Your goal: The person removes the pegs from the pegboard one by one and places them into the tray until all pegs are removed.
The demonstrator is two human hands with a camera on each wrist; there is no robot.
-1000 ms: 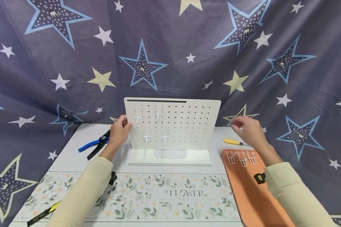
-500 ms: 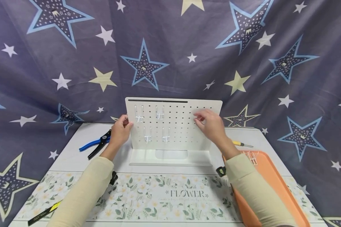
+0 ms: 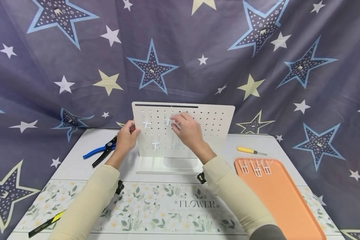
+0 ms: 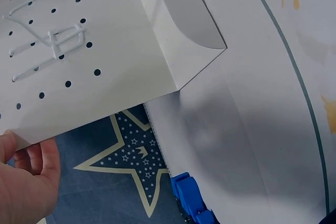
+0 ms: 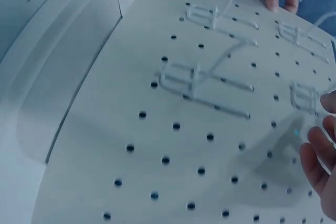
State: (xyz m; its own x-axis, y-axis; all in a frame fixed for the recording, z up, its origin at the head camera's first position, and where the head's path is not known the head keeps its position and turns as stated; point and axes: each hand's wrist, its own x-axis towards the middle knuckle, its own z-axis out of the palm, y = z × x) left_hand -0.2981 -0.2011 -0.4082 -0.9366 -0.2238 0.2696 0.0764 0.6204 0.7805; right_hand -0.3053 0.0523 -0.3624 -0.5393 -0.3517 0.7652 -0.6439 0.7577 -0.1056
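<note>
Left hand (image 3: 128,136) gripping a white pegboard (image 3: 165,131) by its left edge, right hand (image 3: 188,130) at one wire hook (image 3: 168,122).
Cannot tell whether the latter is pinched.

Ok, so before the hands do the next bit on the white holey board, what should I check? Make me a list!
1. Left hand holds the white board by its left edge: ok.
2. White board stands up on its base: ok.
3. Four board hooks hang on it: ok.
4. Right hand grips the upper hook beside it: cannot tell; its fingers are right by it.
5. Tray hooks lie on the orange tray: ok.
6. Yellow screwdriver and pliers lie apart from the board: ok.
</note>
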